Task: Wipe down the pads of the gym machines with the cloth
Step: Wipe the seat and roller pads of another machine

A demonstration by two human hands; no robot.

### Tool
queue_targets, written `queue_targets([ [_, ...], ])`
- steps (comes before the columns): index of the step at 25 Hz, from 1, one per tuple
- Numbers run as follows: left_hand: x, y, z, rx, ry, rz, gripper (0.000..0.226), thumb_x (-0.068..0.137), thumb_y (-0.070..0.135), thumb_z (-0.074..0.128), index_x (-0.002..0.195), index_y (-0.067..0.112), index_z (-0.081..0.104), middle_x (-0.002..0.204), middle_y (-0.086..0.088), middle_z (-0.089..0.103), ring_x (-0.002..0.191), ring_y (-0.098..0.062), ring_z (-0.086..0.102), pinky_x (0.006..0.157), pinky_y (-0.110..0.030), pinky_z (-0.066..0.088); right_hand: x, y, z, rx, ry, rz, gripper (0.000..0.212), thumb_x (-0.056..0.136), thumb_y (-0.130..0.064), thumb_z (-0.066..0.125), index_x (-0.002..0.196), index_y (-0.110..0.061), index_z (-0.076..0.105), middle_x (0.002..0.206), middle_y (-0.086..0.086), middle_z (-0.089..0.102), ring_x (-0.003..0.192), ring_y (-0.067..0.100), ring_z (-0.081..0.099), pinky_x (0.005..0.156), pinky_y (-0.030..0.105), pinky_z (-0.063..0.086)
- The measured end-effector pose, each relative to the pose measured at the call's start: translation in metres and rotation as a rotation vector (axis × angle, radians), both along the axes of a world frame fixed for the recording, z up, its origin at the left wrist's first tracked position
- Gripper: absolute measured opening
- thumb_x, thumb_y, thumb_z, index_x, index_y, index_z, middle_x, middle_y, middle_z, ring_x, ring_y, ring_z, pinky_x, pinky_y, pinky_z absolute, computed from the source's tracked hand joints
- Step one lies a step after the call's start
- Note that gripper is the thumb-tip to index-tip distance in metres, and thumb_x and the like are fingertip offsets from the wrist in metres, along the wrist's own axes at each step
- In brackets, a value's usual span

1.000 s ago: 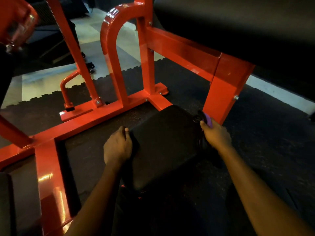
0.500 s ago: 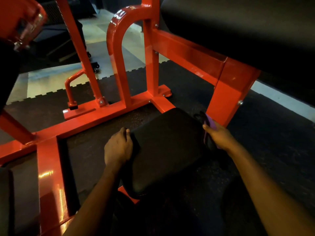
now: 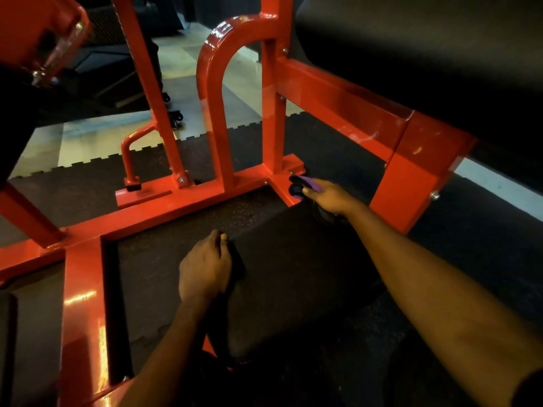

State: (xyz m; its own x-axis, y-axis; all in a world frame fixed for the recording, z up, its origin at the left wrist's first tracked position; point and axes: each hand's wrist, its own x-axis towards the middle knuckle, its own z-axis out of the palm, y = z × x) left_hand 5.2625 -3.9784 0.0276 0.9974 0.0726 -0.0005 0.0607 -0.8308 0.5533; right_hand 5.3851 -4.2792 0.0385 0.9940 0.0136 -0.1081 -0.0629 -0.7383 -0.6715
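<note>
Above rubber flooring (image 3: 152,277), left hand (image 3: 205,268) grips pad (image 3: 293,277), outstretched right hand (image 3: 329,196) holds cloth (image 3: 307,183).

Single head-worn view, facing forward and down, close above left hand (image 3: 205,268) and right hand (image 3: 329,196), red frame (image 3: 176,208) beyond.

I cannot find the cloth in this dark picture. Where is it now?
In the head view, the cloth is in the right hand, right of centre, at the far right corner of the black pad, by the foot of the red frame.
</note>
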Motion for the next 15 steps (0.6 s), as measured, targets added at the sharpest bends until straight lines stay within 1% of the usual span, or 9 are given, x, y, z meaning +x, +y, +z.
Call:
queue_targets([
  [2,-0.002,-0.002,0.003,0.011,-0.014,0.013,0.036,0.107,0.039,0.032,0.126,0.021,0.057,0.12,-0.009,0.065,0.106,-0.024,0.062,0.082,-0.037,0.044,-0.018,-0.004,0.004,0.106,-0.034,0.02,0.045,0.102,-0.024,0.06,0.146,-0.018,0.052,0.139,-0.001,0.058,0.127,0.013,0.052,0.104,0.024,0.039],
  [4,-0.005,-0.005,0.006,0.03,-0.022,0.038,0.03,0.107,0.037,0.033,0.117,0.022,0.058,0.114,-0.009,0.066,0.098,-0.022,0.06,0.076,-0.034,0.037,-0.041,-0.016,0.0,0.212,-0.026,-0.027,0.044,0.102,-0.019,0.059,0.145,-0.013,0.051,0.132,-0.002,0.056,0.12,0.01,0.051,0.099,0.02,0.038],
  [6,-0.007,-0.006,0.009,0.044,-0.02,0.048,0.028,0.107,0.036,0.033,0.113,0.024,0.058,0.111,-0.008,0.066,0.087,-0.016,0.053,0.074,-0.033,0.034,-0.06,-0.035,-0.01,0.334,0.03,-0.101,0.045,0.102,-0.017,0.058,0.146,-0.014,0.049,0.135,-0.002,0.055,0.121,0.012,0.052,0.104,0.024,0.039],
  [8,-0.006,-0.007,0.008,0.049,-0.024,0.054,0.027,0.107,0.037,0.032,0.108,0.025,0.056,0.108,-0.007,0.066,0.084,-0.014,0.051,0.073,-0.033,0.034,-0.066,-0.046,-0.018,0.396,0.08,-0.146,0.044,0.101,-0.02,0.058,0.145,-0.016,0.05,0.14,0.002,0.056,0.125,0.017,0.054,0.11,0.032,0.04],
  [9,-0.005,-0.006,0.006,0.05,-0.027,0.063,0.026,0.107,0.038,0.032,0.106,0.026,0.055,0.107,-0.007,0.066,0.084,-0.016,0.053,0.073,-0.033,0.035,-0.056,-0.045,-0.02,0.358,0.077,-0.16,0.044,0.101,-0.023,0.058,0.145,-0.016,0.051,0.141,0.003,0.056,0.127,0.018,0.054,0.113,0.035,0.039],
  [10,-0.003,-0.006,0.005,0.049,-0.028,0.064,0.026,0.107,0.038,0.032,0.105,0.027,0.054,0.106,-0.006,0.067,0.084,-0.017,0.055,0.073,-0.033,0.036,-0.042,-0.041,-0.02,0.308,0.072,-0.148,0.044,0.102,-0.025,0.058,0.145,-0.015,0.052,0.139,0.002,0.057,0.127,0.017,0.053,0.113,0.035,0.039],
  [12,-0.001,-0.005,0.002,0.047,-0.037,0.055,0.026,0.107,0.038,0.032,0.105,0.026,0.055,0.105,-0.005,0.067,0.087,-0.019,0.06,0.074,-0.036,0.043,-0.011,-0.021,-0.008,0.191,0.093,-0.072,0.041,0.103,-0.027,0.056,0.143,-0.015,0.056,0.133,0.002,0.06,0.122,0.015,0.054,0.105,0.03,0.041],
  [13,-0.001,-0.005,0.001,0.041,-0.038,0.057,0.027,0.107,0.038,0.032,0.107,0.026,0.056,0.105,-0.005,0.067,0.091,-0.022,0.062,0.077,-0.038,0.048,0.005,-0.006,0.0,0.093,0.109,0.004,0.039,0.103,-0.029,0.056,0.141,-0.018,0.058,0.134,0.003,0.061,0.121,0.017,0.056,0.101,0.03,0.043],
  [15,-0.002,-0.005,0.003,0.032,-0.026,0.077,0.028,0.106,0.038,0.033,0.109,0.025,0.057,0.107,-0.005,0.067,0.096,-0.024,0.064,0.084,-0.042,0.052,0.026,0.029,0.017,-0.217,0.15,0.198,0.038,0.102,-0.038,0.056,0.137,-0.025,0.062,0.139,0.006,0.061,0.124,0.023,0.058,0.098,0.033,0.044],
])
